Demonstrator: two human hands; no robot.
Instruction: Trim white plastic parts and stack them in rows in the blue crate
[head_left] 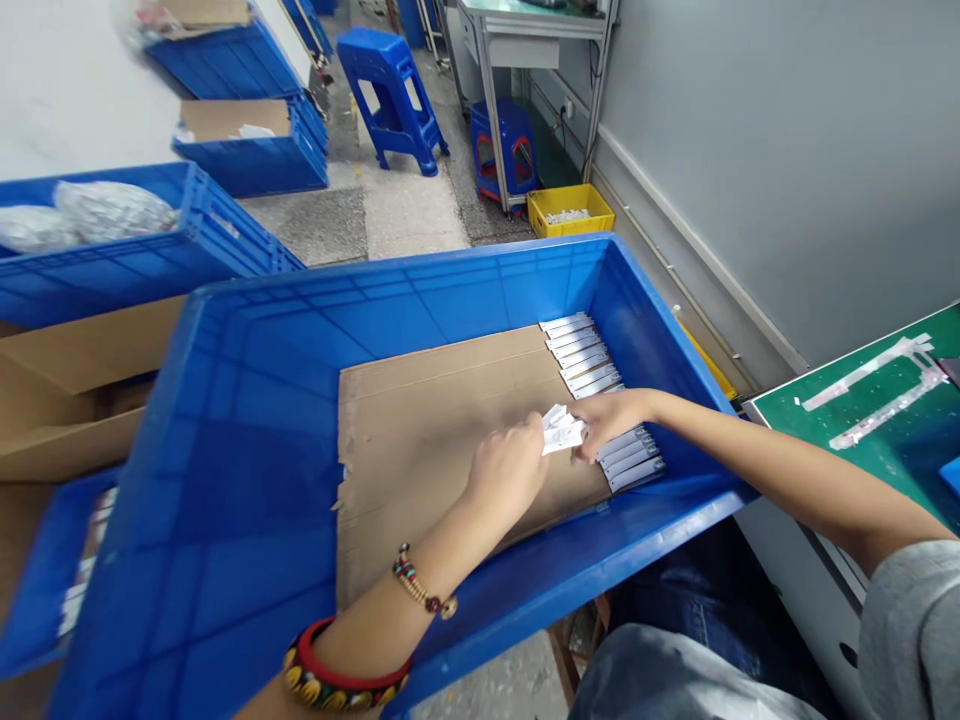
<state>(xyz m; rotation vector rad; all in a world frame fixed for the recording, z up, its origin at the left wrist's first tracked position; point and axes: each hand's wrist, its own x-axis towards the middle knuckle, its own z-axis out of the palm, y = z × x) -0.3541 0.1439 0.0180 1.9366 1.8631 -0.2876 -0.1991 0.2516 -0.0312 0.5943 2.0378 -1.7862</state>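
My left hand (508, 462) is closed around the near end of a small stack of flat white strips (562, 430). At the other end of that stack, the fingers of my right hand (600, 418) are curled against it; they are partly blurred. Both hands are inside a large blue plastic bin (247, 400), above a cardboard sheet (420, 430) on its floor. Along the bin's right end lies a row of similar white strips (577, 350), side by side on the cardboard. My right hand and forearm hide the middle of that row.
Blue crates (217, 230) and an open cardboard box (75, 350) stand to the left. Blue stools (390, 95) and a yellow bin (570, 210) are beyond the big bin. A green-topped table (795, 400) borders it on the right, by a grey wall (787, 150).
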